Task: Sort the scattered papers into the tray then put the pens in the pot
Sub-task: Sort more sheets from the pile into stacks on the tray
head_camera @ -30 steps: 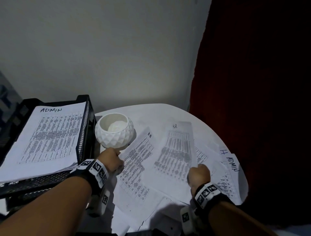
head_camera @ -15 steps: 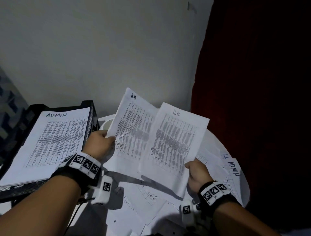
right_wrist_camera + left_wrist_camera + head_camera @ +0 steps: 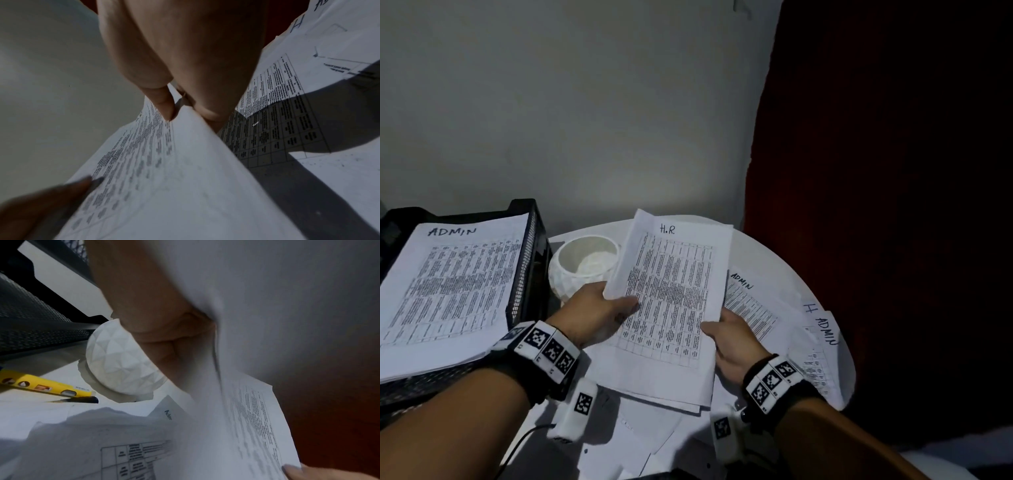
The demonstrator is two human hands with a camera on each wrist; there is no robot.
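Two printed sheets marked H.R. (image 3: 671, 308) lie stacked one on the other, lifted above the round white table (image 3: 763, 246). My left hand (image 3: 599, 311) pinches their left edge and my right hand (image 3: 726, 332) pinches their right edge. In the right wrist view the right thumb (image 3: 164, 104) presses on the H.R. sheets (image 3: 164, 178). The black mesh tray (image 3: 530, 274) at the left holds a stack topped by an ADMIN sheet (image 3: 448, 287). The white faceted pot (image 3: 582, 267) stands beside the tray. A dark pen (image 3: 82, 400) lies on the table near the pot (image 3: 123, 366).
More loose sheets marked ADMIN (image 3: 753, 305) and H ADMIN (image 3: 822, 332) lie on the table's right side, others under my wrists. A yellow box (image 3: 41, 384) lies by the pen. A grey wall stands behind and a dark red curtain (image 3: 876, 205) at the right.
Both hands lifted the two H.R. sheets off the table, held them side by side, then brought them together into one stack, now lower and nearer the table.
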